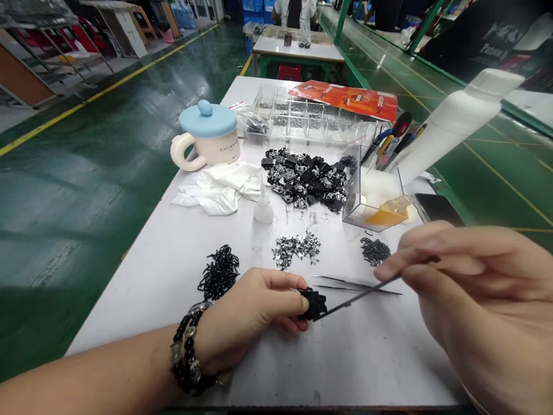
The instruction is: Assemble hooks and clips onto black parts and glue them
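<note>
My left hand (259, 308), with a beaded bracelet at the wrist, pinches a small black plastic part (314, 304) low over the table. From the right, my right hand (470, 294) grips a thin dark stick-like tool (367, 295) between thumb and fingers. The tool's far end meets the lower right edge of the black part, or lies just in front of it; I cannot tell which. A pair of tweezers (345, 282) lies behind the tool. Beyond the hands are small silver metal pieces (298, 249), curved black pieces (219, 271) and a small dark pile (375, 252).
Black-and-metal parts (306, 176) are heaped mid-table, behind a small dropper bottle (263, 207). A lidded mug (211, 138) and white cloth (224, 187) stand left. A clear divided box (302, 124) is at the back; a tool holder (375, 199) and white bottle (458, 124) are right.
</note>
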Demonstrator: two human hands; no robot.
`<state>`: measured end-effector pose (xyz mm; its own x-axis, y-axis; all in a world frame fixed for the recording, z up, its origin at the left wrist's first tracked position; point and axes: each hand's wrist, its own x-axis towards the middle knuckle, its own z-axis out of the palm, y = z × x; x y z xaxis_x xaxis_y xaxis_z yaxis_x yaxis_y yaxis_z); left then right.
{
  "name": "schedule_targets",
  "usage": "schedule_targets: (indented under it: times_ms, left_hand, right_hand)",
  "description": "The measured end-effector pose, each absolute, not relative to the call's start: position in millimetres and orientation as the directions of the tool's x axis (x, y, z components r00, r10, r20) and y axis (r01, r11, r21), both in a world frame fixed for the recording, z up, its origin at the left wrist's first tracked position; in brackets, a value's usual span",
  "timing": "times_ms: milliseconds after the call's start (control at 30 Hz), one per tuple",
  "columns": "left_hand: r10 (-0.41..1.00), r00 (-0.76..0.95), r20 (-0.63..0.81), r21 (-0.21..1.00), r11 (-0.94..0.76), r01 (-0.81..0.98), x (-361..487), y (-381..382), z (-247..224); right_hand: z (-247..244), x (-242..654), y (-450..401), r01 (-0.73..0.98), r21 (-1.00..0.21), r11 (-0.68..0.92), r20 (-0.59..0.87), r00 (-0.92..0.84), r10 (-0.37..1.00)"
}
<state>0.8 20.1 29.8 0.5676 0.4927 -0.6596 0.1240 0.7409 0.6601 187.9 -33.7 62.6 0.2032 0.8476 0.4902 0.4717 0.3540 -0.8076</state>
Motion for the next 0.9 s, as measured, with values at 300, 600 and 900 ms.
schedule_targets:
  times_ms: [300,600,900]
  left_hand:
    - [0.483,0.575,-0.661,0.660,0.739,0.138,-1,20,30]
    - [0.479,0.569,-0.668,0.643,0.756,0.119,-1,20,27]
    - [0.486,0.566,-0.666,0.655,0.744,0.133,-1,20,29]
  right_hand:
    - [59,189,-29,0.476,-0.788,0.391,0.495,0.111,0.862]
    - [60,197,-27,0.470,-0.802,0.369,0.521,0.247,0.817]
    - [55,190,-23,0.450,-0.793,0.410,0.526,0.169,0.834]
